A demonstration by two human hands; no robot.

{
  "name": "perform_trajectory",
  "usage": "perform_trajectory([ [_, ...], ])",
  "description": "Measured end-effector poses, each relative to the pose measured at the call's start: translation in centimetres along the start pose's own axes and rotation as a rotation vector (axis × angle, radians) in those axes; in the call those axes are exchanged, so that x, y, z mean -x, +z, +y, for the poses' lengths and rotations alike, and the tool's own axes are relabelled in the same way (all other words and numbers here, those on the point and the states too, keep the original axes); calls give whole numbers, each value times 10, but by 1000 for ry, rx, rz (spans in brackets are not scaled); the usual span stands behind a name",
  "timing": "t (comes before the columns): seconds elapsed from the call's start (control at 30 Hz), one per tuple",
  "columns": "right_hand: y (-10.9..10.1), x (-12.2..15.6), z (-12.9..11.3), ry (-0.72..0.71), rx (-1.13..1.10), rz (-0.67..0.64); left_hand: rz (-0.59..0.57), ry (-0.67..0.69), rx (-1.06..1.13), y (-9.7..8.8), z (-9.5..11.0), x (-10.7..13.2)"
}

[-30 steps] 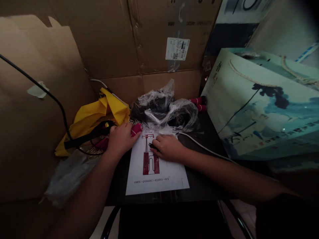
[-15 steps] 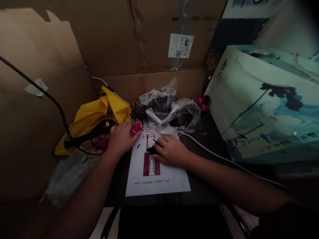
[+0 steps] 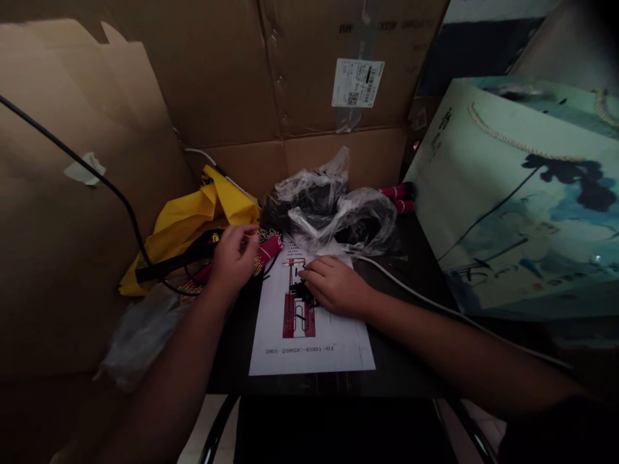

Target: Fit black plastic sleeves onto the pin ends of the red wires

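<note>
- On the dark tabletop [image 3: 403, 351], a white printed sheet [image 3: 333, 357] lies flat, showing a red diagram and the code "DRS-206DC-E001-01".
- Small black bits [image 3: 304, 292] sit in a cluster on the diagram, just beside the right hand's fingertips.
- The right hand [image 3: 337, 287] rests palm down on the sheet, fingers extended and relaxed, gripping nothing that can be seen.
- The left hand [image 3: 233, 260] is raised at the sheet's far left corner, fingers loosely curled; nothing shows in them.
- A red-wrapped handle [image 3: 271, 246] lies just beside the left hand, and a black-handled tool [image 3: 189, 252] rests on a yellow plastic bag [image 3: 203, 220].
- Clear plastic bags [image 3: 333, 216] wrapping dark items sit beyond the sheet.
- A white cable [image 3: 411, 296] runs along the tabletop between the sheet and a paper gift bag [image 3: 512, 193] with an ink painting.
- Cardboard sheets [image 3: 227, 84] stand behind everything.
</note>
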State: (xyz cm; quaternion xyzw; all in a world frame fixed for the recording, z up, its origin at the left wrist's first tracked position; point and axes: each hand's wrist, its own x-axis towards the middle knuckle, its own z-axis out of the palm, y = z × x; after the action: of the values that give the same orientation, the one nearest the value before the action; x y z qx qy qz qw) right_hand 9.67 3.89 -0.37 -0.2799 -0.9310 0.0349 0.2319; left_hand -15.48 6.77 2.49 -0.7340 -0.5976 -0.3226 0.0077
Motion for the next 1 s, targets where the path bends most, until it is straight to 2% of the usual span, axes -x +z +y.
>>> perform_trajectory([
  [0.07,0,2,0,-18,-27,47,67,-46,-41,-17,3,-1],
  [0.1,-1,3,-1,-30,-36,68,26,-43,-122,-26,8,1],
  [0.2,-11,6,-4,-81,-61,138,-269,51,-357,-44,27,14],
  [0.27,-26,7,-3,-74,-82,208,-359,106,-467,-45,39,28],
  [0.33,-45,6,6,26,-88,264,-407,147,-553,-38,44,41],
  [0.4,-62,6,23,198,-37,236,-397,143,-598,-28,43,51],
  [0.5,-72,11,55,342,85,31,-388,123,-629,-18,37,57],
  [0.57,-68,18,72,334,116,-149,-384,128,-645,-15,34,58],
  [0.63,-58,25,82,313,120,-219,-368,130,-657,-12,34,57],
  [0.77,-45,32,83,297,157,-258,-320,124,-666,-8,38,55],
  [1.0,-46,35,72,305,204,-217,-272,118,-679,-6,42,58],
])
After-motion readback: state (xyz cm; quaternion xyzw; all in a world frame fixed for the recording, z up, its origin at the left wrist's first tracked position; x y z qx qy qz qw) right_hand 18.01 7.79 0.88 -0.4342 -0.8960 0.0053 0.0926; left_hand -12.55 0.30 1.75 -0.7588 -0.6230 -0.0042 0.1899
